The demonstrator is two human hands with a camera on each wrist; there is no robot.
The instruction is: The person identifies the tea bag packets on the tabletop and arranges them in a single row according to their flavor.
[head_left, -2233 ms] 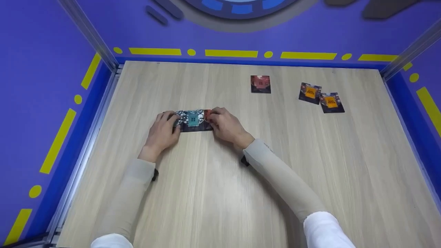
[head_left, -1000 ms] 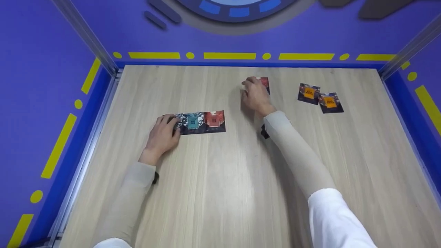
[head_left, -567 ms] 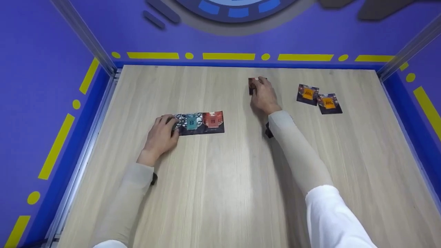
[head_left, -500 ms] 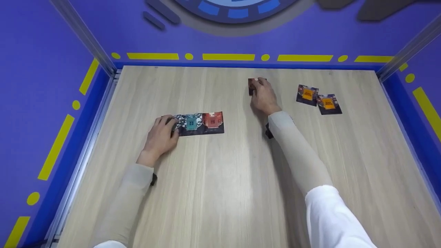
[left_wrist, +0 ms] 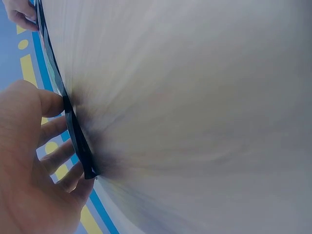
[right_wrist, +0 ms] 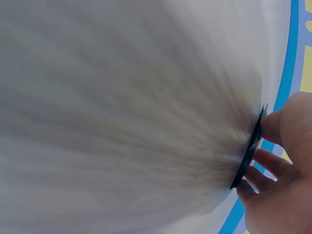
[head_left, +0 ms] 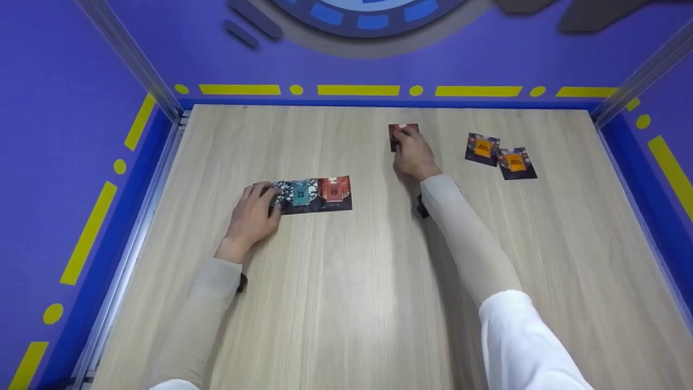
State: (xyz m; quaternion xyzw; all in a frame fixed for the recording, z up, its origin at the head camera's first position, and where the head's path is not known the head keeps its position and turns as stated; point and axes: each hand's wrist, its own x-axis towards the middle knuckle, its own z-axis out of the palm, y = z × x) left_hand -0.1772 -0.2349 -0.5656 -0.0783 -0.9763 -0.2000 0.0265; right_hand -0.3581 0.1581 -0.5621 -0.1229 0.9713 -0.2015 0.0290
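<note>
Two flat square packets lie side by side on the table: a teal one and a red one at the right end of the row. My left hand covers the left end, its thumb and fingers gripping a dark packet by its edges. Farther back, my right hand has thumb and fingers around another red packet, mostly hidden under the fingers. Seen from the right wrist, that packet's dark edge sits between thumb and fingers, low against the table.
Two packets with orange centres, one tilted and touching the other, lie at the back right. Blue-purple walls with yellow dashes enclose the wooden table at the back and sides.
My right hand has left the red packet in the row, moved back and right, and taken hold of the far red packet. My left hand has stayed at the row's left end.
</note>
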